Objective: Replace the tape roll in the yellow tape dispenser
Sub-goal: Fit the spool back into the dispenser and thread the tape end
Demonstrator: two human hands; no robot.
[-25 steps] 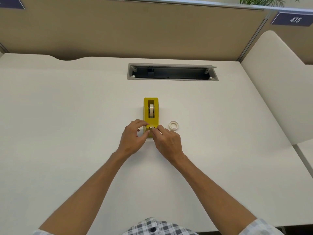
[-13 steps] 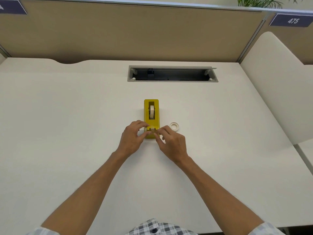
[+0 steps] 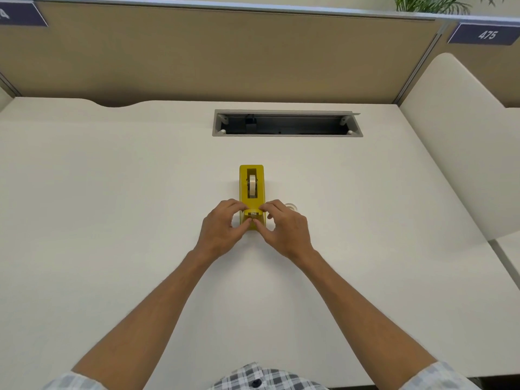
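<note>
A tape roll sits in the yellow dispenser; my left hand and right hand pinch its cutter end, apparently seating the tape; another roll lies beside.

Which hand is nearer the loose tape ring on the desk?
Right. The right hand partly covers the loose tape ring; the left hand is across the yellow dispenser.

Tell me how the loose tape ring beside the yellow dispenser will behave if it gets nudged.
The loose tape ring lies flat on the desk, so it would probably slide rather than roll. It looks thin and hollow, likely very light. Half hidden behind the right hand, it could easily be knocked by accident.
</note>
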